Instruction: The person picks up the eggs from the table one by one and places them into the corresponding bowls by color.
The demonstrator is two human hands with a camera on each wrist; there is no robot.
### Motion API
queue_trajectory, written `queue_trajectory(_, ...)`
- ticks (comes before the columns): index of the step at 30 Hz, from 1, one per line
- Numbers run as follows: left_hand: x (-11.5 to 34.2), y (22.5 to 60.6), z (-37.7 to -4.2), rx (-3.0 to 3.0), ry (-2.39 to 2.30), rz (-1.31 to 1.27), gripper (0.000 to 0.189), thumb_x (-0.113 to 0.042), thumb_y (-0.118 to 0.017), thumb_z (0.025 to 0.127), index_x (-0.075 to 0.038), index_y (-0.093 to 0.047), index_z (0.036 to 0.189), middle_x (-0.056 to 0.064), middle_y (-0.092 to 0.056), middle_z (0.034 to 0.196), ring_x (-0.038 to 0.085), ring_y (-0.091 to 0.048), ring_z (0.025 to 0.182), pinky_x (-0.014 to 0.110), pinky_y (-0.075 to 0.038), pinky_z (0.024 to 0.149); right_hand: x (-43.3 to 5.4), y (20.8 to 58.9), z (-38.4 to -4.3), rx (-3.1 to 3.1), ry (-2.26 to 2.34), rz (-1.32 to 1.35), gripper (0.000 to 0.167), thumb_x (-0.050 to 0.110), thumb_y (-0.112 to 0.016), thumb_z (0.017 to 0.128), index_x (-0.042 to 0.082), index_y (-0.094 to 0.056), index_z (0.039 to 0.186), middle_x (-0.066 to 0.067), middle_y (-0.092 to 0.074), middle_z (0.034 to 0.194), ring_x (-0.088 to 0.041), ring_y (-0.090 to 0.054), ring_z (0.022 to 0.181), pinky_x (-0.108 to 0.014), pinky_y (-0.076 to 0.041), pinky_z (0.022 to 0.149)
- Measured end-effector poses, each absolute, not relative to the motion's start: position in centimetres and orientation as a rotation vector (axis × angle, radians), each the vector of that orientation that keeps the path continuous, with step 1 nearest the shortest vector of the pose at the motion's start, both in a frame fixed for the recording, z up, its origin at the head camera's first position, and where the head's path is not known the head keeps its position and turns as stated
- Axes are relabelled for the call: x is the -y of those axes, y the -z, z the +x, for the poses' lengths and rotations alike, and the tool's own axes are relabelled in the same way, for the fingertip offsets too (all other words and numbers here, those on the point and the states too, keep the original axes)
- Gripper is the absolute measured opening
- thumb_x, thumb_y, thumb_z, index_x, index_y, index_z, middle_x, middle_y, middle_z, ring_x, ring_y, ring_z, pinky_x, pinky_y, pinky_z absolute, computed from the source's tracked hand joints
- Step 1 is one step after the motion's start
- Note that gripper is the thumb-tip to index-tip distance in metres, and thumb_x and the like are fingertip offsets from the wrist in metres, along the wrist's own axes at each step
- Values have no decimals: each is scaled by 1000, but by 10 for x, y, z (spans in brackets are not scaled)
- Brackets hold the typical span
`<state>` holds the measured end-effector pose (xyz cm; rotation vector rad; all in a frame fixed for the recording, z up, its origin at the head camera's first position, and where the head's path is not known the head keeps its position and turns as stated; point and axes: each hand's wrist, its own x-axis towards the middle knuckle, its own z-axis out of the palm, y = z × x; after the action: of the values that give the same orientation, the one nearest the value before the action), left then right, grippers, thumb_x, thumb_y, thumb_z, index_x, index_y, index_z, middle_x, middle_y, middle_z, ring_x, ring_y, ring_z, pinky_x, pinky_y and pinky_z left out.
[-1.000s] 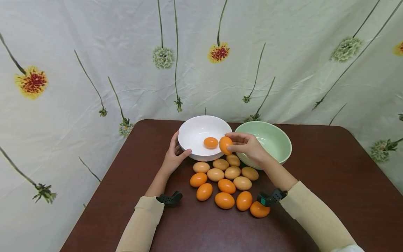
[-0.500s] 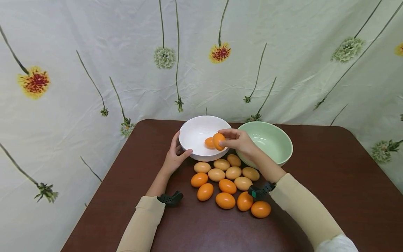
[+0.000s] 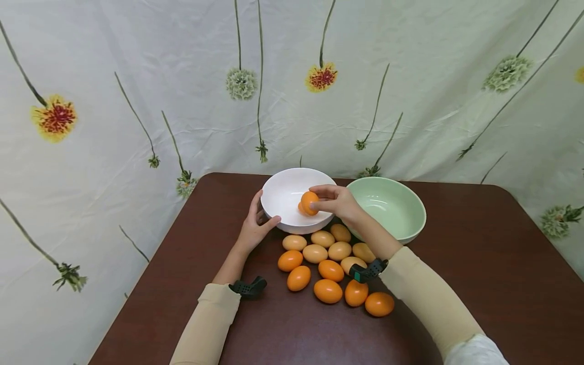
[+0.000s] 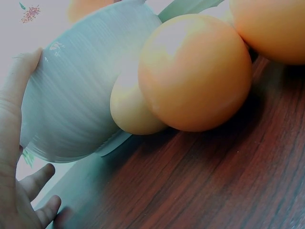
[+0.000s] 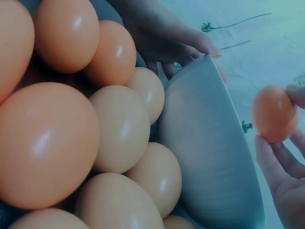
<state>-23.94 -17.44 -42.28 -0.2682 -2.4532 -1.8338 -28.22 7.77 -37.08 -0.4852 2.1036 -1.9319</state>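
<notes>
My left hand (image 3: 252,230) grips the left side of a white bowl (image 3: 279,190), thumb at the front of the rim and fingers round the side. In the right wrist view that hand's thumb lies along the rim. My right hand (image 3: 339,205) pinches an orange egg (image 3: 310,201) between thumb and fingertips, over the inside of the white bowl. A second orange egg (image 3: 300,209) lies in the bowl, mostly hidden behind the held one. In the right wrist view the held egg (image 5: 272,114) shows beyond the bowl's rim.
Several tan eggs (image 3: 315,253) and several orange eggs (image 3: 328,291) lie on the dark wooden table (image 3: 274,329) in front of the bowls. A light green bowl (image 3: 399,208) stands right of the white one. Behind the table hangs a flowered cloth (image 3: 182,76).
My right hand has moved left with the orange egg, from the white bowl's right rim to over its inside, now covering much of the egg in the bowl. My left hand stays on the bowl.
</notes>
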Motion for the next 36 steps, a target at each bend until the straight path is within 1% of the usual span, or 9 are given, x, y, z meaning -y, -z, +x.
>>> queue_trajectory(5,175,423,-240,2469,1828,-259,87,-17,-67,91,-13,-11,157,16,-15,160,42,-33,138,56,-30,108,-73,371,-283,-2154,1885,-477,44,1,-74,83,-6,-61,125,-18,-66,118,-26,-62,107,-30,-51,89)
queue_trajectory(15,175,424,-241,2481,1823,-248,87,-19,-67,91,-15,-11,157,14,-16,161,41,-33,138,55,-30,109,-63,372,-290,-2237,1739,-505,45,6,-77,82,-1,-64,124,-15,-65,119,-26,-61,109,-32,-52,88)
queue_trajectory(24,176,424,-240,2473,1835,-259,87,-18,-66,91,-14,-10,157,15,-14,161,42,-33,138,55,-30,109,-53,373,-294,-2293,1632,-508,45,8,-78,81,0,-65,123,-14,-65,119,-25,-59,111,-32,-49,93)
queue_trajectory(36,176,423,-241,2462,1844,-266,87,-17,-66,91,-12,-10,157,15,-14,161,42,-33,138,56,-30,108,-43,376,-298,-2447,1374,-548,44,12,-80,78,4,-68,120,-9,-67,117,-23,-60,106,-34,-47,94)
